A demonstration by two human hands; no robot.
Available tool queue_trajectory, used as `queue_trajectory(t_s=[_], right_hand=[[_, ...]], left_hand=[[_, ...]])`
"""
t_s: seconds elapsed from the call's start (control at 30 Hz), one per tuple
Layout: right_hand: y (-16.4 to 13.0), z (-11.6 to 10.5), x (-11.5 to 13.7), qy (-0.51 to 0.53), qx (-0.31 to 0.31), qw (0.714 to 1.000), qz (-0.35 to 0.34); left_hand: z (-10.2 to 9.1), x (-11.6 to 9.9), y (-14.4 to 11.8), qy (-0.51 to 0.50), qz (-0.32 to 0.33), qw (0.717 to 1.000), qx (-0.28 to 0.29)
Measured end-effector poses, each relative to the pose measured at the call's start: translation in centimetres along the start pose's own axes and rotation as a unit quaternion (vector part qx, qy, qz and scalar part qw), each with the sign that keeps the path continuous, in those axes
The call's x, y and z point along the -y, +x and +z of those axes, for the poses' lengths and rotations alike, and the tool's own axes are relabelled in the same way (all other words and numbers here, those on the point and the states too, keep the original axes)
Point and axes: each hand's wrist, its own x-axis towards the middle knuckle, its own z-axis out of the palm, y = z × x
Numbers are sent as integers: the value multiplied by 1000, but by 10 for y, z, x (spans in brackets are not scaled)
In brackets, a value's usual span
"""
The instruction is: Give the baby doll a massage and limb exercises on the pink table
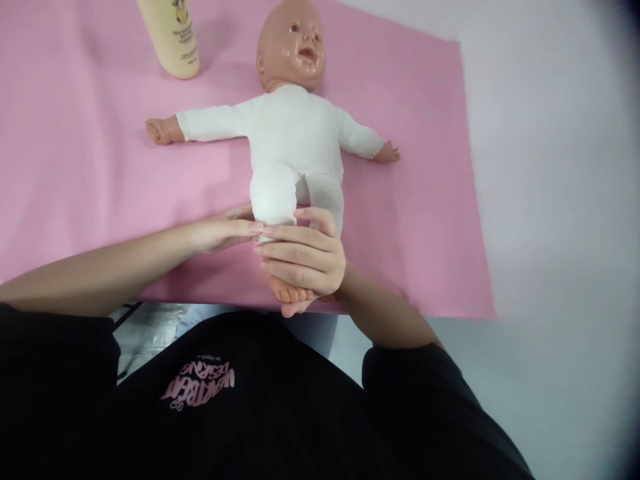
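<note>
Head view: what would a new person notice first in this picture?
First, the baby doll in white clothing, lying face up with arms spread in the middle of the pink mat. Next, the right hand wrapped around its lower legs at the near edge, the left hand touching beside it. A cream bottle stands at top left.

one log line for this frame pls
right hand: wrapped around doll lower legs | left hand: flat against doll leg | doll: face up on pink mat | bottle: upright, untouched
</note>
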Motion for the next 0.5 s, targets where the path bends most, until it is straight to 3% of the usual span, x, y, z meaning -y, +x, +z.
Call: queue_trajectory(t_s=[0.13,0.3,0.5], right_hand=[[7,-7,3,-16,32,999,-1],[13,-11,7,-70,-96,985,-128],[18,-8,10,-109,-141,974,-141]], left_hand=[[3,-2,0,-3,17,1000,10],[2,-2,2,3,12,1000,23],[-3,1,1,2,6,1000,15]])
